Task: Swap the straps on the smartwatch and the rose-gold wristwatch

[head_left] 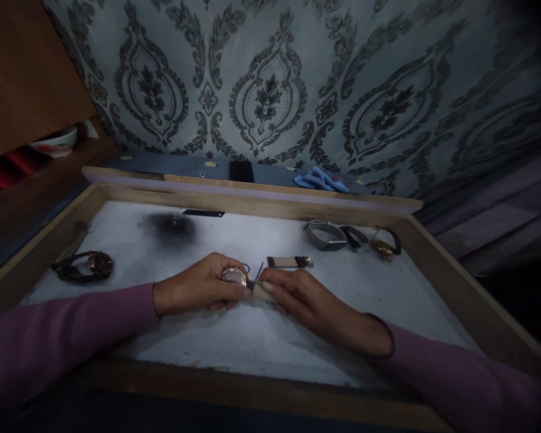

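Near the middle of the tray, my left hand (pixel 201 284) is closed around a round watch case (pixel 233 276), its pale face turned up. My right hand (pixel 309 300) pinches a watch strap (pixel 263 293) whose light inner side shows, right beside the case. The strap's end meets the case's edge; whether it is fastened there I cannot tell. A thin dark stick-like piece (pixel 259 270) shows just above my right fingertips. Beyond that hand lies a loose strap piece (pixel 284 262) with a buckle, pale side up.
The white-bottomed wooden tray (pixel 270 191) has raised edges. A dark watch (pixel 100 264) lies at left. Toward the back right are a grey band (pixel 327 236), a dark band (pixel 357 238) and a gold watch (pixel 383 249). Behind the tray lies a blue cloth (pixel 320 180).
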Demonstrator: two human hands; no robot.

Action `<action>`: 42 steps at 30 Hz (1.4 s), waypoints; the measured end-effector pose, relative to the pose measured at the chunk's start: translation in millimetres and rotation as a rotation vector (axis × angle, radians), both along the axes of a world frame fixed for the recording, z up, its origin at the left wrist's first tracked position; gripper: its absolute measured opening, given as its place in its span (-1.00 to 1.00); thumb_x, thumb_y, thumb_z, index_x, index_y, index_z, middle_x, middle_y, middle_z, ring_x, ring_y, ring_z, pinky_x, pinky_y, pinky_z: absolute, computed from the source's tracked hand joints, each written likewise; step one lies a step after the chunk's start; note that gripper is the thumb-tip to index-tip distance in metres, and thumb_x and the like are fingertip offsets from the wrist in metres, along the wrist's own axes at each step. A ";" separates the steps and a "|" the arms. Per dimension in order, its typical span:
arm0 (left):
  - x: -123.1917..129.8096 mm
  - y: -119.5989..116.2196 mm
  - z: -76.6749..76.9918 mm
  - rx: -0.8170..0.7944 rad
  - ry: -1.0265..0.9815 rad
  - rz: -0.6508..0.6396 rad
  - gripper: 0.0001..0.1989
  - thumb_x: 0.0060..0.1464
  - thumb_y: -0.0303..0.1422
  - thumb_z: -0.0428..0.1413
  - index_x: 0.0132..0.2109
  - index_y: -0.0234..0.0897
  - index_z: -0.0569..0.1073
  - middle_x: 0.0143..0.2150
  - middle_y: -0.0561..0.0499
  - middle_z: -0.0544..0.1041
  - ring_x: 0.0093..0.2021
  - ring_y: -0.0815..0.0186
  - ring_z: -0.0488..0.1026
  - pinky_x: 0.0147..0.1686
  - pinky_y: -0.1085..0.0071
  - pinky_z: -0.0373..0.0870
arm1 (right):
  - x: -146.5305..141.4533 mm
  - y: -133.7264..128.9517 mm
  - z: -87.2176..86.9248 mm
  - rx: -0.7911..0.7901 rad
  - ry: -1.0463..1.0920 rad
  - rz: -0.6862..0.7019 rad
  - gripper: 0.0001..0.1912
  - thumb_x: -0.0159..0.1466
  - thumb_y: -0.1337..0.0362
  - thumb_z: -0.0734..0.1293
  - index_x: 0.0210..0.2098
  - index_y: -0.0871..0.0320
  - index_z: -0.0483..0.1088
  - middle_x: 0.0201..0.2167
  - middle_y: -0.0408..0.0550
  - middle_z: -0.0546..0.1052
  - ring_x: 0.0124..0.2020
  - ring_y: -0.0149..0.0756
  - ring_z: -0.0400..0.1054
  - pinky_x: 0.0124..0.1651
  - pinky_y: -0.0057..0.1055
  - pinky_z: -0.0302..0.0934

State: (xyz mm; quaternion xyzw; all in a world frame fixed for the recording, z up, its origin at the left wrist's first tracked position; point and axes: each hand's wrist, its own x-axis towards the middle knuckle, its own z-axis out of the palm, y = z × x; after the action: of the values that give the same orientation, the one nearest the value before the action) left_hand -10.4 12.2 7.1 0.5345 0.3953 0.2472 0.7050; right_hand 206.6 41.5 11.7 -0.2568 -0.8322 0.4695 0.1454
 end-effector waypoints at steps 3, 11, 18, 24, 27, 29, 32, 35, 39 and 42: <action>0.4 0.4 0.7 -0.006 0.004 0.006 -0.82 0.02 -0.32 0.17 -0.41 -0.31 0.35 -0.63 0.20 0.33 -0.69 0.55 0.11 -0.69 0.58 -0.02 | 0.5 0.1 -1.6 0.008 -0.016 0.000 -0.58 0.47 0.08 0.05 -0.45 0.15 0.20 -0.59 -0.24 0.22 -0.56 -0.45 0.13 -0.45 -0.48 0.06; 1.9 0.6 0.2 0.013 -0.027 -0.010 -0.79 0.03 -0.32 0.16 -0.47 -0.30 0.32 -0.65 0.22 0.26 -0.65 0.54 0.09 -0.66 0.57 -0.01 | -0.1 0.2 0.2 0.099 -0.008 0.025 -0.64 0.48 0.17 0.04 -0.41 0.13 0.19 -0.58 -0.25 0.21 -0.56 -0.46 0.12 -0.48 -0.48 0.04; 3.9 -1.6 7.2 0.021 0.062 -0.005 -0.81 -0.03 -0.31 0.16 -0.47 -0.30 0.33 -0.66 0.22 0.24 -0.65 0.52 0.08 -0.66 0.55 -0.03 | 0.2 0.2 -4.8 0.245 0.037 0.074 -0.71 0.47 0.29 0.04 -0.34 0.16 0.26 -0.55 -0.24 0.26 -0.59 -0.49 0.11 -0.49 -0.50 0.04; 3.6 -1.8 7.6 0.009 0.093 -0.050 -0.76 -0.06 -0.26 0.19 -0.47 -0.29 0.32 -0.66 0.23 0.23 -0.64 0.51 0.09 -0.64 0.53 -0.03 | 0.7 -2.5 -9.0 0.291 -0.001 0.077 -0.73 0.45 0.32 0.06 -0.36 0.16 0.25 -0.57 -0.26 0.25 -0.61 -0.50 0.07 -0.53 -0.51 0.01; 3.6 -1.4 6.4 0.017 0.094 -0.041 -0.79 -0.06 -0.27 0.18 -0.45 -0.29 0.33 -0.65 0.22 0.25 -0.64 0.51 0.10 -0.64 0.53 -0.02 | 0.6 -2.5 -9.7 0.313 -0.002 0.072 -0.74 0.45 0.34 0.05 -0.33 0.16 0.26 -0.56 -0.24 0.28 -0.60 -0.50 0.09 -0.51 -0.50 0.03; 3.6 -1.1 6.5 0.017 0.091 -0.040 -0.79 -0.06 -0.28 0.18 -0.45 -0.29 0.34 -0.65 0.23 0.25 -0.64 0.51 0.09 -0.63 0.53 -0.01 | 0.4 -2.4 -9.2 0.317 -0.011 0.067 -0.74 0.44 0.35 0.05 -0.33 0.16 0.27 -0.55 -0.24 0.29 -0.60 -0.49 0.11 -0.50 -0.50 0.04; 3.1 -0.7 7.3 0.009 0.088 -0.042 -0.80 -0.05 -0.28 0.18 -0.44 -0.30 0.34 -0.66 0.24 0.23 -0.64 0.51 0.08 -0.64 0.53 -0.03 | 0.0 -2.7 -7.4 0.306 -0.018 0.057 -0.73 0.45 0.35 0.05 -0.34 0.16 0.26 -0.55 -0.23 0.29 -0.60 -0.49 0.11 -0.50 -0.50 0.05; 2.6 -0.6 7.1 0.021 0.086 -0.040 -0.80 -0.04 -0.28 0.18 -0.44 -0.29 0.34 -0.65 0.24 0.23 -0.64 0.51 0.09 -0.64 0.53 -0.02 | -0.1 -2.9 -5.4 0.303 -0.011 0.055 -0.73 0.44 0.34 0.04 -0.35 0.16 0.25 -0.56 -0.23 0.28 -0.60 -0.48 0.10 -0.49 -0.48 0.06; 2.7 -0.9 5.0 0.036 0.077 -0.042 -0.81 -0.02 -0.30 0.17 -0.43 -0.29 0.34 -0.65 0.25 0.22 -0.64 0.51 0.08 -0.64 0.55 -0.03 | 0.4 -2.4 -4.0 0.279 -0.010 0.051 -0.74 0.43 0.35 0.04 -0.33 0.15 0.26 -0.56 -0.24 0.26 -0.60 -0.48 0.11 -0.50 -0.48 0.05; 3.2 -0.9 4.2 0.034 0.068 -0.045 -0.80 0.00 -0.29 0.18 -0.42 -0.28 0.33 -0.65 0.25 0.22 -0.64 0.52 0.07 -0.64 0.55 -0.03 | 1.1 -1.9 -4.6 0.273 -0.002 0.044 -0.76 0.42 0.37 0.06 -0.36 0.16 0.24 -0.57 -0.24 0.24 -0.60 -0.49 0.10 -0.51 -0.48 0.03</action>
State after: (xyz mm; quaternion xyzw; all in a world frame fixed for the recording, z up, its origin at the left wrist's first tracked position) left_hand -7.2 11.3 11.3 0.5633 0.4028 0.2195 0.6872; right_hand 207.7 39.6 7.1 -0.2169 -0.8938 0.3548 0.1677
